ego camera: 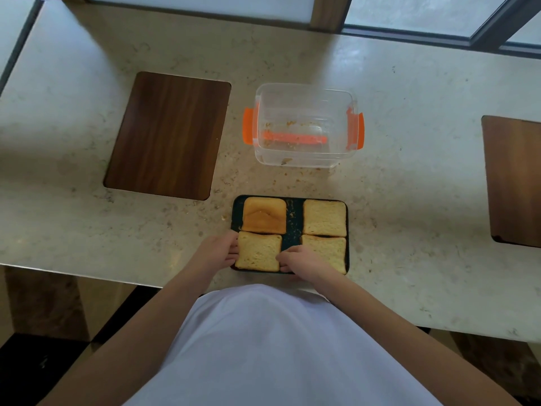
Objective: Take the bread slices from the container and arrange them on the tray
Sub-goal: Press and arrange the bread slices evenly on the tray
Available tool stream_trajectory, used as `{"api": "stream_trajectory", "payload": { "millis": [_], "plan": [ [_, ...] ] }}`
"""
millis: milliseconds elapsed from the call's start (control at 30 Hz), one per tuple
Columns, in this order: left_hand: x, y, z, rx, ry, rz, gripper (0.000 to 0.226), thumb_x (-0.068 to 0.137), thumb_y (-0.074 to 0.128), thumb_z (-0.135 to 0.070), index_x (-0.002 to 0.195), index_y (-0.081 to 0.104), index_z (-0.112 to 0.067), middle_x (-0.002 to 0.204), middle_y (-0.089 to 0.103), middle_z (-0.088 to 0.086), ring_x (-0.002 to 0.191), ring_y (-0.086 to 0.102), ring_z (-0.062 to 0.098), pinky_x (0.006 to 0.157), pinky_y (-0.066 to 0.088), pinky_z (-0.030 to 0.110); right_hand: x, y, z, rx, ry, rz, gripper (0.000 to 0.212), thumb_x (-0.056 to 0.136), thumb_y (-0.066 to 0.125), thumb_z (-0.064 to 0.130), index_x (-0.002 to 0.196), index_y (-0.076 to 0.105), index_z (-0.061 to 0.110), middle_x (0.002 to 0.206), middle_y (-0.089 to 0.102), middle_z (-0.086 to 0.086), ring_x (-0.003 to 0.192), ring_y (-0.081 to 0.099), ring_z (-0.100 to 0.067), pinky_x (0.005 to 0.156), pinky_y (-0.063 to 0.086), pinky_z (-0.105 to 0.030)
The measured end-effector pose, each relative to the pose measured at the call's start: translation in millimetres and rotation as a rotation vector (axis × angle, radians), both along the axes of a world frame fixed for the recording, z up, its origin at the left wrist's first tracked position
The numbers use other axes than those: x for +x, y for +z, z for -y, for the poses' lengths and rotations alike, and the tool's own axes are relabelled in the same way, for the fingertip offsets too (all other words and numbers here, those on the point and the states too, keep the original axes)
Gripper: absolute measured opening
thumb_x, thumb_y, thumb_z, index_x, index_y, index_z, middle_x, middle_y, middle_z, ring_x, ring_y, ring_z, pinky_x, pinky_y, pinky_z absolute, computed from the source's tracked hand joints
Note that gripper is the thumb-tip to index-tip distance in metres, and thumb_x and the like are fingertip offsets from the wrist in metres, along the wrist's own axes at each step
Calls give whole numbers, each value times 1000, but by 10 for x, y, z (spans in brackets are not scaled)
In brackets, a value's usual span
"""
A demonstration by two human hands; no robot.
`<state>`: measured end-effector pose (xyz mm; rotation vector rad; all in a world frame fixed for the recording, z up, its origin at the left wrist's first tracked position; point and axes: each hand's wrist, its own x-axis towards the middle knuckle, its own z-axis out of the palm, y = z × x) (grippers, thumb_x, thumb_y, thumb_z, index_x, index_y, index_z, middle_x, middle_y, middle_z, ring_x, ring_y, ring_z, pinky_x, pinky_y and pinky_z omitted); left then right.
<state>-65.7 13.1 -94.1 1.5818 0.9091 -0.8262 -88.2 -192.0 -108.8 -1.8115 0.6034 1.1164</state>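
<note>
**Head view: four slices on the tray, both hands at the near-left one**

Your left hand (218, 253) presses its fingertips against the left edge of the near-left slice (257, 252), fingers close together. Your right hand (301, 260) pinches that slice's right edge, fingers curled narrow, and it covers part of the near-right slice (329, 249).

The dark tray (292, 221) sits at the near edge of the counter (409, 200). Four slices lie flat in a two-by-two layout: a browner crust piece (263, 215) far left, a pale slice (324, 217) far right. Crumbs dot the bare strip between the columns.

The clear box (304, 124) with orange clips stands just beyond the tray, holding only crumbs. A wooden board (168, 134) lies to its left.
</note>
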Motion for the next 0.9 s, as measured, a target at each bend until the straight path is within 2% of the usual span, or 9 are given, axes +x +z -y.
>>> {"api": "stream_trajectory", "payload": {
  "millis": [133,300,400,467,600,700,767,800,900],
  "plan": [
    [8,27,38,-13,-35,-18,33,97,56,-31,109,67,-2,107,72,13,101,69,25,92,56,36,23,-12,71,-28,12,2,38,95,59,39,124,68,15,107,73,-3,105,67,-19,98,55,-40],
    [59,48,17,3,-114,-51,25,94,54,-30,96,62,-7,106,71,9,93,70,23,77,57,32,50,30,95,-47,22,4,43,96,59,39,124,68,8,110,73,-11,105,68,-26,100,56,-47],
    [133,111,104,100,-178,8,30,98,53,-29,111,64,-5,106,72,12,92,74,26,83,61,37,102,76,224,-64,-31,40,36,98,59,36,120,67,9,105,74,-9,95,71,-22,84,63,-38],
    [195,172,271,-12,-136,60,32,100,52,-26,118,64,-3,109,72,12,96,73,25,83,61,35,162,136,401,-78,-117,121,29,101,56,31,120,65,11,106,72,-4,89,69,-15,70,61,-29],
    [365,289,800,-241,-127,42,38,99,55,-31,129,60,-7,123,66,9,113,66,23,98,56,40,280,192,808,-351,-186,333,40,97,57,26,130,62,4,121,69,-11,100,65,-26,81,56,-42],
    [486,275,1181,-187,-181,58,36,98,53,-28,129,56,-10,130,59,5,119,58,18,99,53,37,337,200,944,-464,-109,358,33,89,56,22,105,68,-4,100,71,-18,94,67,-37,77,57,-44],
    [530,257,1358,-141,-198,84,36,97,48,-25,129,56,-10,120,58,0,111,56,16,95,52,36,354,173,955,-468,-54,319,21,86,55,24,79,62,6,75,62,-12,70,61,-32,55,47,-35],
    [545,246,1419,-128,-197,86,39,96,47,-24,131,56,-10,112,57,-2,107,56,16,94,52,36,356,154,952,-472,-43,316,19,85,55,25,74,58,9,72,57,-7,64,56,-27,49,40,-31],
    [571,251,1530,-110,-213,64,44,97,47,-28,137,52,-13,113,57,-1,112,54,20,98,51,39,368,106,959,-455,-96,302,22,87,56,28,92,66,9,87,64,-6,69,57,-18,54,44,-29]
  ]
}}
